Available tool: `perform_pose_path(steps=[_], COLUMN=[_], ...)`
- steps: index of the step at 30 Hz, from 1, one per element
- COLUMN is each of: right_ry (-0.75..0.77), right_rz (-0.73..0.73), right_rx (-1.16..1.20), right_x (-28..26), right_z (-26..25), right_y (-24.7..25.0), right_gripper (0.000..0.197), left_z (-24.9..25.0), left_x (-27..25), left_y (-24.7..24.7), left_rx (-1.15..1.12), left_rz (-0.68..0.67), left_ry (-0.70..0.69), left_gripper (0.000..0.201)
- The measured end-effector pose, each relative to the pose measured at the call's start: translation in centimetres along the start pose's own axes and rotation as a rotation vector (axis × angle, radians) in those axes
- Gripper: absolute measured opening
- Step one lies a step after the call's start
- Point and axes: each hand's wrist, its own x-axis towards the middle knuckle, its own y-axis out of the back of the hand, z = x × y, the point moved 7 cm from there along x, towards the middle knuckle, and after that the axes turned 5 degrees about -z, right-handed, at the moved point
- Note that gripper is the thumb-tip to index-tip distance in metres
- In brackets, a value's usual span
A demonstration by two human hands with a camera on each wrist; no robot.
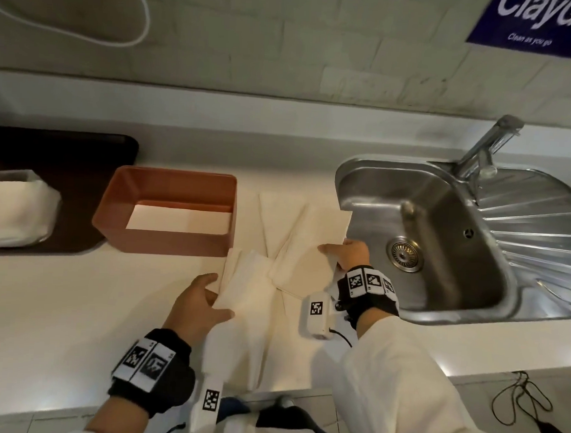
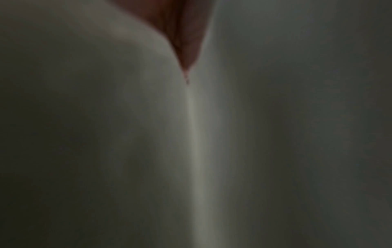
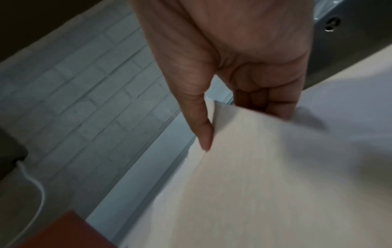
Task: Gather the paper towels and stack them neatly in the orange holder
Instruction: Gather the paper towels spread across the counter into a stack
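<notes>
Beside the sink (image 1: 426,223), both hands pinch paper towels (image 1: 296,236) (left hand (image 1: 193,301), right hand (image 1: 345,252)) just right of the orange holder (image 1: 163,243), and loose overlapping sheets could slide apart or crumple when lifted.

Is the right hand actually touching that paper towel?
Touching. The right wrist view shows the right hand pinching the paper towel edge between thumb and fingers.

Only readable thing here is the blue sign (image 1: 539,21) stuck up on the tiled wall (image 1: 320,36) at top right, which says "ClayG" in big white letters cut off by the edge, with "Clean as you go" in small white print underneath it.
</notes>
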Motion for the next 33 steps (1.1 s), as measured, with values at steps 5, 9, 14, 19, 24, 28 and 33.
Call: perform_pose_path(steps=[5,9,14,19,24,28,33], right_ry=[0.007,0.125,0.297,0.325,0.245,0.213,0.218], right_rz=[-0.128,-0.186,-0.09,0.1,-0.018,-0.116,-0.17], right_rx=[0.299,0.39,0.27,-0.105,-0.215,-0.125,-0.065], right_x=[-0.3,-1.8,-6.2,-9.1,-10.2,-10.7,-10.7], right_z=[0.4,-1.0,-2.0,1.1,4.8,5.6,5.2], right_y=[0.1,2.1,8.0,13.4,14.1,13.3,11.8], right_gripper=[0.028,0.029,0.016,0.029,0.034,0.035,0.029], left_z=[2.2,9.4,16.7,16.2,13.4,12.7,12.4], left_x=[-2.4,-4.7,-0.7,8.2,12.3,13.0,14.1], left_y=[3.0,4.5,0.9,-5.9,-6.3,-6.0,-5.8], left_rx=[-0.15,-0.408,-0.692,-0.646,0.16,0.608,0.754], left_rz=[-0.062,-0.082,-0.13,-0.09,0.113,0.111,0.07], left_ry=[-0.092,-0.257,-0.302,-0.084,-0.006,0.054,0.142], left_gripper=[0.043,0.035,0.029,0.037,0.047,0.058,0.067])
